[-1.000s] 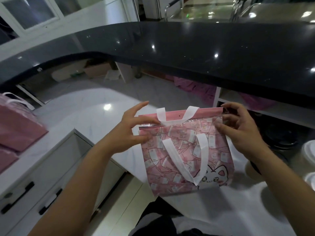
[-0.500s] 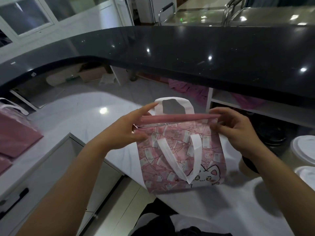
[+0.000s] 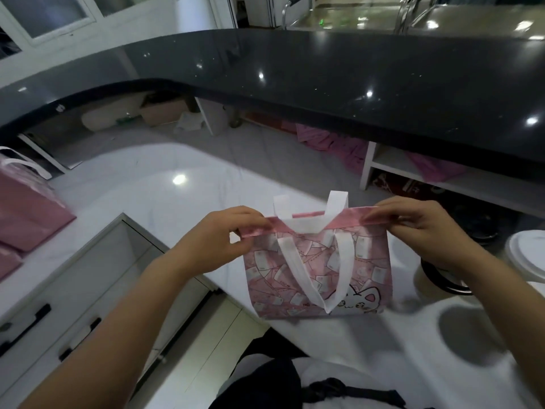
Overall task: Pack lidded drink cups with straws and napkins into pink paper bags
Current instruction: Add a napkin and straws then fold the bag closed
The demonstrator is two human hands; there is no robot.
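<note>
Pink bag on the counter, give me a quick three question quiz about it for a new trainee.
1. True or false: the left hand and the right hand both pinch the pink bag at its top edge.
2. Where is the white-lidded cup? A, inside the bag; B, outside it, to its right; C, in the left hand.
3. Fill in: the bag's handles are ___ in colour.
Key: 1 true; 2 B; 3 white.

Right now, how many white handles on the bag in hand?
2. Rear handle loops over the folded top edge; front handle hangs down the face of the bag. None looks hidden.
</note>
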